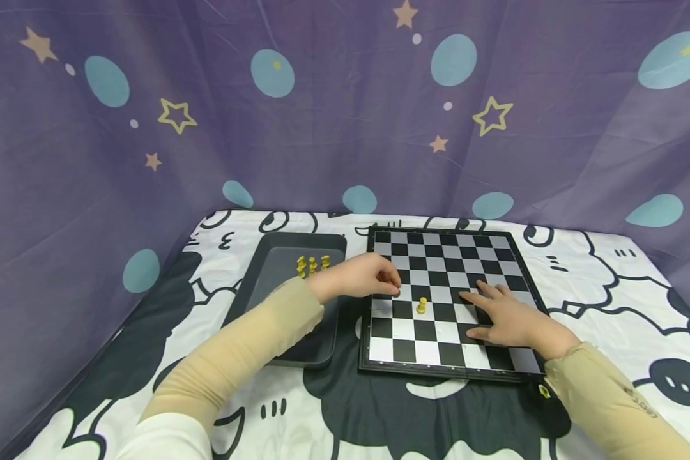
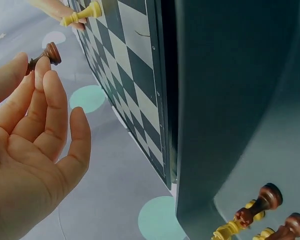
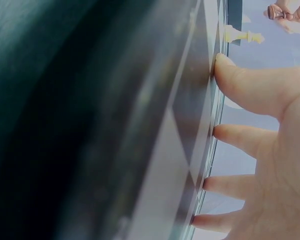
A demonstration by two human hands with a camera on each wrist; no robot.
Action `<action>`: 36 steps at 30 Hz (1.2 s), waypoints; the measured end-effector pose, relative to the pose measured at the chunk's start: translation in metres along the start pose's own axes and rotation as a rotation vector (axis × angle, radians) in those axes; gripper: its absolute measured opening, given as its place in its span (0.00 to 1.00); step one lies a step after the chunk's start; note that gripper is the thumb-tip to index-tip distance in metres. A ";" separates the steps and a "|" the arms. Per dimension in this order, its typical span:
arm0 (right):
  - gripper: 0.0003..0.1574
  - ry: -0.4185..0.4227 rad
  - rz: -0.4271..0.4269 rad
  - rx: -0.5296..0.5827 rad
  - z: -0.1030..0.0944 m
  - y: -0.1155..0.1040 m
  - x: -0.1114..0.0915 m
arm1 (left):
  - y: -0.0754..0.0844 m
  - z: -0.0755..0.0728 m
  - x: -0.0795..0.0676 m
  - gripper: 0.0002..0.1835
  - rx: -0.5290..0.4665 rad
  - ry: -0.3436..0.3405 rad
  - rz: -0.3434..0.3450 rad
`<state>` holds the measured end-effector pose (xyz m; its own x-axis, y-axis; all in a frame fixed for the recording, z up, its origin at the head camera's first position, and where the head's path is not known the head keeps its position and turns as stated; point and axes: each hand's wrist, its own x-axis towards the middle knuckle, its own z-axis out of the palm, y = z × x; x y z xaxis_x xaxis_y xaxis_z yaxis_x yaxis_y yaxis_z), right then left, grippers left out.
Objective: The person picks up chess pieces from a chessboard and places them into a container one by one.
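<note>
My left hand (image 1: 368, 275) pinches a dark brown chess piece (image 2: 51, 54) between thumb and fingertips, its round base pointing outward and its top hidden by the fingers. In the head view, that hand is over the left side of the black-and-white chessboard (image 1: 404, 329). A yellow chess piece (image 1: 422, 305) stands upright on the board, just to the right of the left hand. On the board's right half, my right hand (image 1: 508, 319) has its fingers spread; in the right wrist view the fingertips (image 3: 221, 131) touch the board surface.
Left of the board lies a dark grey tray (image 1: 307, 239), partly covered by the left forearm. Several yellow chess pieces (image 1: 312, 263) are in it, and brown ones (image 2: 265, 197) show there in the left wrist view. A patterned cloth (image 1: 437, 415) covers the table; a purple curtain (image 1: 345, 140) hangs behind.
</note>
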<state>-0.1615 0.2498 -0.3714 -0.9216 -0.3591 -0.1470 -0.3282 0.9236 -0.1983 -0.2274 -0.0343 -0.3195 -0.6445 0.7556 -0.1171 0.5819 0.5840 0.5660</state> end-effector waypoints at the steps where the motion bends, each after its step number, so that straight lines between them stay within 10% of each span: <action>1: 0.46 0.000 0.001 0.002 0.000 0.000 0.000 | 0.000 0.000 0.000 0.08 0.002 0.000 0.005; 27: 0.46 -0.013 0.013 -0.001 -0.002 0.000 0.001 | -0.016 -0.031 -0.046 0.07 0.048 0.042 -0.008; 36: 0.46 -0.013 0.012 0.001 0.000 0.000 0.002 | -0.037 -0.041 -0.069 0.07 -0.058 0.021 -0.140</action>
<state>-0.1630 0.2494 -0.3714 -0.9225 -0.3502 -0.1622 -0.3175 0.9275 -0.1972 -0.2249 -0.1203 -0.2984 -0.7278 0.6615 -0.1811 0.4569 0.6645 0.5913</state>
